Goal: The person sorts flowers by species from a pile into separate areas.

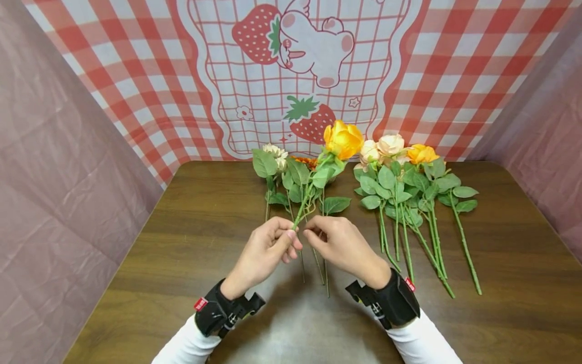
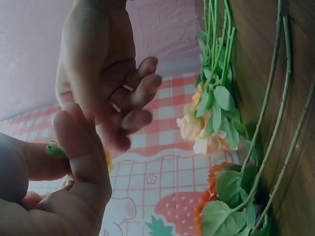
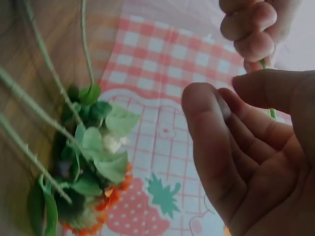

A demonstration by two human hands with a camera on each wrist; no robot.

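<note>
My left hand pinches the lower stem of a yellow-orange artificial rose between thumb and fingers. The rose leans up and to the right, held above the table. Just right of that stem, my right hand has its fingers loosely bent; in the right wrist view a gap shows between thumb and index finger, with nothing held there. The cut end of the stem pokes out by the left fingers in the left wrist view. Behind the hands lie a cream flower and an orange flower, partly hidden.
On the right of the brown wooden table lies a group of peach roses and a yellow-orange rose, their several green stems pointing toward me. A checked strawberry-print cloth hangs at the back, with pinkish fabric at the sides.
</note>
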